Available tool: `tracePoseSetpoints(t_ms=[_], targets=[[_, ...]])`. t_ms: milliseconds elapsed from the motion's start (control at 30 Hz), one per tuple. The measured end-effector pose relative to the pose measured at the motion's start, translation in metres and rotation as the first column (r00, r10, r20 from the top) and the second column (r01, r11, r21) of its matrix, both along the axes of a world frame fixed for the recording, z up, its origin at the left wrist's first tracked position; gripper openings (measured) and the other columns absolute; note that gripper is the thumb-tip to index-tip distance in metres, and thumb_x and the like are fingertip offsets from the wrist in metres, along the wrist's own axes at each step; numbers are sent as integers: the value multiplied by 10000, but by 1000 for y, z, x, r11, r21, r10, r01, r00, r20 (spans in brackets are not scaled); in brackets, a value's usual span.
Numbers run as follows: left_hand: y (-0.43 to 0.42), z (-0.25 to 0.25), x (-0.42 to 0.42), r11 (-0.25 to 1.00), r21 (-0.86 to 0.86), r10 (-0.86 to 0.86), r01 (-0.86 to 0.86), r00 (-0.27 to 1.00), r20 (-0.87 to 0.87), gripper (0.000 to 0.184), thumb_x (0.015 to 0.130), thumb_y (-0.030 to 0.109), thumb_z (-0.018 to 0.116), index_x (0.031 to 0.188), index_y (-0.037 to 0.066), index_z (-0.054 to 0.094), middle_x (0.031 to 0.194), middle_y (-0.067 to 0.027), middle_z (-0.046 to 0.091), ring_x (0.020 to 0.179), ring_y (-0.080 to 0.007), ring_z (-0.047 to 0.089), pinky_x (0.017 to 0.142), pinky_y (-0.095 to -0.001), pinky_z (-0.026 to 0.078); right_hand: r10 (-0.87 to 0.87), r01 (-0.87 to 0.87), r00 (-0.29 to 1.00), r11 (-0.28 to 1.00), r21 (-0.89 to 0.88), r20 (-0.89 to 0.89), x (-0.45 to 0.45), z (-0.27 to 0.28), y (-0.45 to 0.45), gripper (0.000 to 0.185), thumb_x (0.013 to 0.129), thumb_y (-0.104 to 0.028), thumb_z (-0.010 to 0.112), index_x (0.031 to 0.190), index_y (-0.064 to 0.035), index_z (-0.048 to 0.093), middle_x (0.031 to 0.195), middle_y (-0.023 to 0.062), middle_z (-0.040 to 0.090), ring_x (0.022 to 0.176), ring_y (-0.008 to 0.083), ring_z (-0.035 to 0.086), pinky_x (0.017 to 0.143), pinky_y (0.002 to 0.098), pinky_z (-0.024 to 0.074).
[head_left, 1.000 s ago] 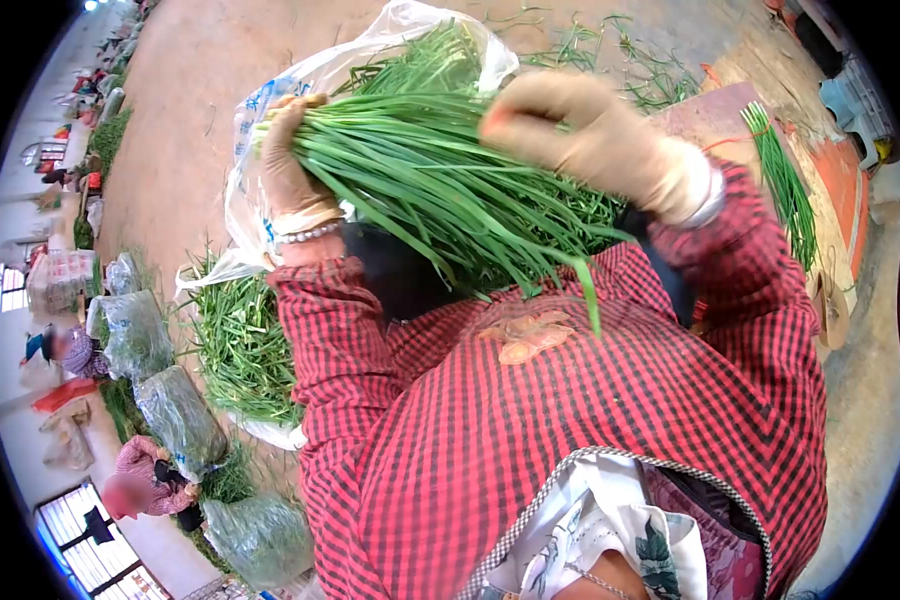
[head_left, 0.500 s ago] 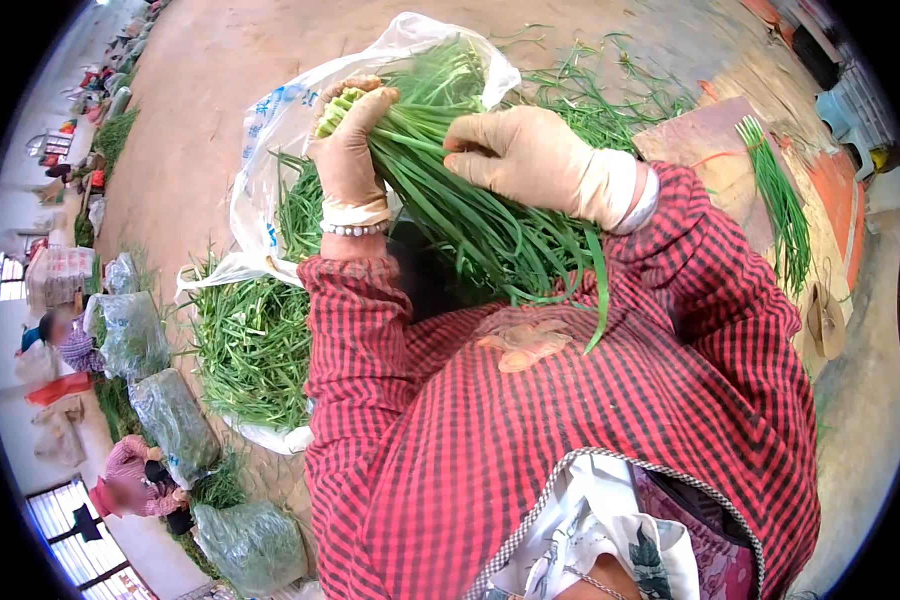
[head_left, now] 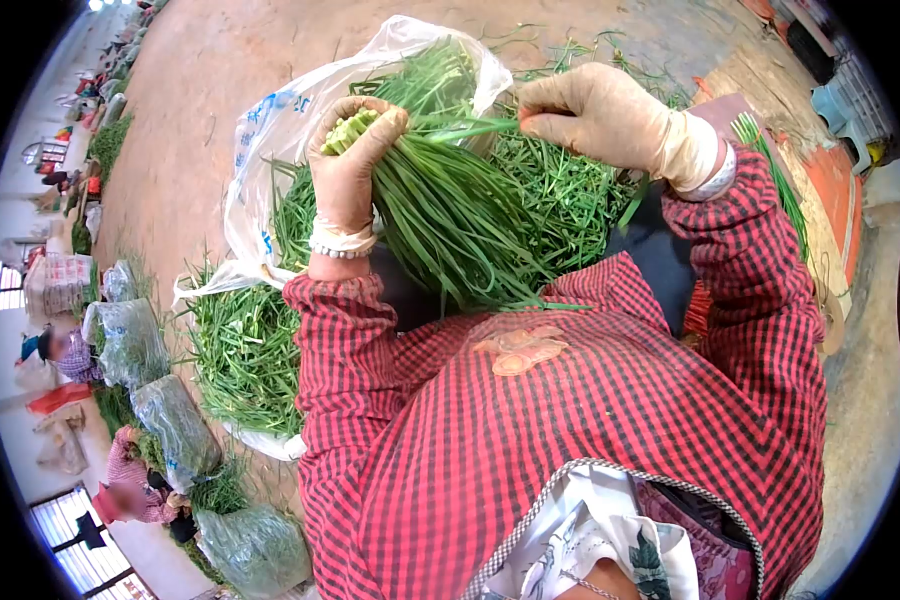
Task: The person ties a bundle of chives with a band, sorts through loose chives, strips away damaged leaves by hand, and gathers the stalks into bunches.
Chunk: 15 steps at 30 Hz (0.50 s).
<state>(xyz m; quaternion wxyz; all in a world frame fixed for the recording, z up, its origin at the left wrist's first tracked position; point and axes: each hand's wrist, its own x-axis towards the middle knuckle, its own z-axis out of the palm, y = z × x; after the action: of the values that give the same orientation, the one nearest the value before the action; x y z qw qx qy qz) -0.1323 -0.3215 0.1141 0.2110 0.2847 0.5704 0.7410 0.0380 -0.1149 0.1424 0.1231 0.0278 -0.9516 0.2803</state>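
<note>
A thick bundle of long green stalks (head_left: 460, 210) hangs from my left hand (head_left: 348, 170), whose gloved fingers wrap round its pale cut ends. To the right of it, my right hand (head_left: 600, 120), also gloved, is pinched on a green leaf (head_left: 470, 129) that stretches across from the bundle. Loose greens (head_left: 560, 200) lie beneath and behind the bundle. An open clear plastic bag (head_left: 270, 130) with more greens stands behind my left hand.
Another heap of greens (head_left: 245, 350) lies at the left. A tied bunch (head_left: 770, 170) rests on a board (head_left: 725, 112) at the right. Filled plastic bags (head_left: 175, 430) line the left side, where a co-worker (head_left: 135, 480) sits. A blue stool (head_left: 840, 115) stands far right.
My right hand has moved away from the bundle, up and to the right, drawing a leaf out sideways. Since the first frame, my left hand has shifted right and the bundle hangs more steeply.
</note>
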Motion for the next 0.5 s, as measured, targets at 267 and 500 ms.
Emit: tracePoseSetpoints(t_ms=[267, 500], targets=[[23, 27, 20, 995, -5, 97, -97, 995, 0, 276, 760, 20, 731, 1017, 37, 632, 876, -63, 653, 747, -137, 627, 673, -253, 526, -18, 56, 992, 951, -305, 126, 12, -16, -10, 989, 770, -471, 722, 1474, -20, 193, 1488, 235, 264, 1394, 319, 233, 1144, 385, 212], [69, 27, 77, 858, 315, -461, 406, 878, 127, 858, 843, 44, 618, 1499, 68, 65, 1520, -178, 214, 1322, -293, 372, 1085, -374, 330, -173, -256, 924, 385, -887, -342, -13, -53, -43, 846, 734, -131, 805, 1415, -108, 303, 1322, 57, 471, 1225, 188, 449, 1006, 328, 410]])
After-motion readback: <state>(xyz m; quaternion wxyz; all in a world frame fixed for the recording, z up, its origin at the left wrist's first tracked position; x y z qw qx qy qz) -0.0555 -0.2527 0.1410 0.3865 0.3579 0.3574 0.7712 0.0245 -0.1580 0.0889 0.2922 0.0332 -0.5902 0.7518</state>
